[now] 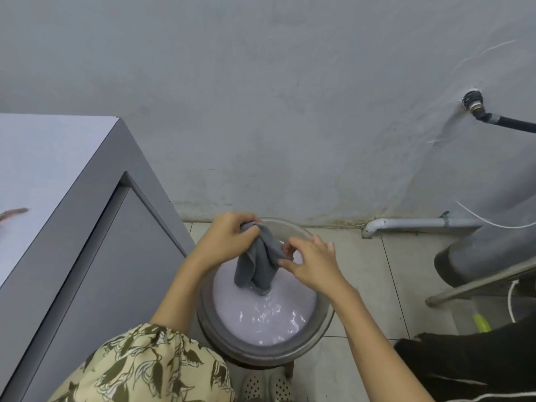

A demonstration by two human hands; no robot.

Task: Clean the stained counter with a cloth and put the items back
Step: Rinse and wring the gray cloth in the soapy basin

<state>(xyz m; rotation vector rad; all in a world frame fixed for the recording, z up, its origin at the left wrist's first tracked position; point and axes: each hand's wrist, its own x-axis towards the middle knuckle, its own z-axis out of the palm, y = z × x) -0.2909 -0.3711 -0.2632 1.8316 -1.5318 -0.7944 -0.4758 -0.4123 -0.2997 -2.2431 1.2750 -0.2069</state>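
Note:
A wet grey cloth [258,265] hangs over a round metal basin [324,323] of cloudy water on the floor, its lower end dipping into the water. My left hand [229,239] grips the cloth's top end in a fist. My right hand [313,265] pinches the cloth's right side with thumb and fingertips. The white counter [43,158] stands to the left, with a brown stain [13,213] near its left edge.
The grey cabinet side [116,256] stands close on the left of the basin. A white pipe [417,224] runs along the wall base. A grey cylinder [493,242], a metal frame and a dark bag [470,367] crowd the right. Tiled floor lies between.

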